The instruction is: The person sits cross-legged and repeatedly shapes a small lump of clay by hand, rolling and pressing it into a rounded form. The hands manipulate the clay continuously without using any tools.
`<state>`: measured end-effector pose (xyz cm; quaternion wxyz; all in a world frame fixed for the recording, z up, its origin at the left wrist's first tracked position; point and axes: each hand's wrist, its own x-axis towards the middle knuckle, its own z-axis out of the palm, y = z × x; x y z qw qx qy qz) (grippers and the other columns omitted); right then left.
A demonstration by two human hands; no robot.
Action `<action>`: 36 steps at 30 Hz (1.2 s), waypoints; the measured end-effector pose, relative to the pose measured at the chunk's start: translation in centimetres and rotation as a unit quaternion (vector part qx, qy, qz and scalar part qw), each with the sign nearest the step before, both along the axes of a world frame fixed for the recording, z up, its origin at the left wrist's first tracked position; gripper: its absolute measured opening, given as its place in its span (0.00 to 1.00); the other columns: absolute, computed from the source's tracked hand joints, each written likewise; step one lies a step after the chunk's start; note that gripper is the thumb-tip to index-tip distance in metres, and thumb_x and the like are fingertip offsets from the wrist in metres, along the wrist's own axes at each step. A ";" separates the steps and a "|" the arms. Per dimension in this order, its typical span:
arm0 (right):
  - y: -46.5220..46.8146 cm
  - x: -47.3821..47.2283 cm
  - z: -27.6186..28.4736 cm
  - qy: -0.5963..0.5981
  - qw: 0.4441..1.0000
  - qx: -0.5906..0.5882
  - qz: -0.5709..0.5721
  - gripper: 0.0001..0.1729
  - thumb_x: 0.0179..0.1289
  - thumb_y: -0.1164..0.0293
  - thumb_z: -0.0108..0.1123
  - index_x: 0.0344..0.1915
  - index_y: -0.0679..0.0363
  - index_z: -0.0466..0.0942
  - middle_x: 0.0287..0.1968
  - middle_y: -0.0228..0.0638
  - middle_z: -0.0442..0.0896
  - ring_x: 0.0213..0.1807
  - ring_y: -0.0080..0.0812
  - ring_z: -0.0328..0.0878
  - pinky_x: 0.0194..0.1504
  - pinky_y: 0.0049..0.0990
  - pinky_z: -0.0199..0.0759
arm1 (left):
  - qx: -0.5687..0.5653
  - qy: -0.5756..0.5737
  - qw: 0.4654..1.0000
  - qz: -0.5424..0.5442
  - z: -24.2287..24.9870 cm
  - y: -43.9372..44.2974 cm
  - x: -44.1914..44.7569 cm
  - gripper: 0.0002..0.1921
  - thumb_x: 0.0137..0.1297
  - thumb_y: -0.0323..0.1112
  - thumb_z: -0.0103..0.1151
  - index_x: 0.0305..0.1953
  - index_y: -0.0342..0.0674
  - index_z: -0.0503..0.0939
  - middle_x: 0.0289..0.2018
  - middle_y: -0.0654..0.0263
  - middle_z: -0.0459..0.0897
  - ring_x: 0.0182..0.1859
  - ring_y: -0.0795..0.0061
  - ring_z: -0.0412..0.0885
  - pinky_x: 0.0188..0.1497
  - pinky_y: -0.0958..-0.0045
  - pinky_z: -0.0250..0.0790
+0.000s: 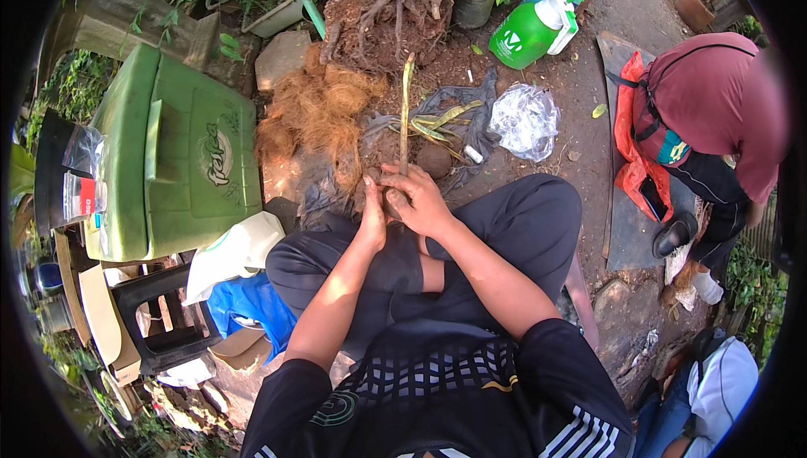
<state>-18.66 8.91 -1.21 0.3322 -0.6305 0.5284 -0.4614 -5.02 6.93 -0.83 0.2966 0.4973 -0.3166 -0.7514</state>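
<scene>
My left hand (373, 213) and my right hand (417, 198) cup a dark ball of soil (392, 204) between them, above my crossed legs. Most of the ball is hidden by my palms and fingers. From beside my right fingers a long, pale brown plant stem (405, 105) rises away from me; its lower end is hidden. Just beyond my right hand, another round brown ball (434, 160) rests on the ground. Behind it lie several green and yellow strap-like leaves (447, 121) on a dark cloth or plastic sheet (485, 105). A small white cylinder (473, 154) is near them.
Coconut fibre (321, 105) is heaped ahead on the left, beside a green cooler box (202, 155). Ahead stand a rooted trunk (391, 10) and a green pump sprayer (526, 32). A clear plastic bag (524, 121) lies right. Two people (700, 99) sit at the right.
</scene>
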 end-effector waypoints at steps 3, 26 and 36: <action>-0.4 -0.2 -0.3 -0.016 0.999 -0.034 -0.011 0.15 0.65 0.65 0.58 0.50 0.56 0.82 0.63 0.38 0.77 0.66 0.49 0.69 0.67 0.45 0.59 | -0.016 0.011 1.000 0.018 -0.4 0.0 0.1 0.40 0.71 0.73 0.28 0.65 0.44 0.68 0.63 0.62 0.72 0.63 0.69 0.72 0.62 0.64 0.68; -1.1 -0.3 -2.3 -0.192 0.980 0.039 -0.023 0.30 0.76 0.49 0.41 0.46 0.64 0.82 0.53 0.48 0.83 0.58 0.47 0.77 0.62 0.38 0.66 | -0.104 -0.151 0.974 -0.130 -0.9 -0.1 -0.4 0.48 0.68 0.75 0.18 0.71 0.36 0.49 0.63 0.51 0.67 0.64 0.61 0.69 0.66 0.65 0.61; -1.3 -0.2 -3.7 -0.259 0.953 0.150 -0.040 0.42 0.77 0.41 0.32 0.38 0.69 0.82 0.33 0.46 0.85 0.38 0.41 0.82 0.45 0.35 0.71 | -0.305 -0.217 0.911 -0.171 -3.8 -0.9 0.3 0.53 0.67 0.76 0.21 0.75 0.32 0.35 0.74 0.43 0.49 0.75 0.48 0.52 0.75 0.56 0.48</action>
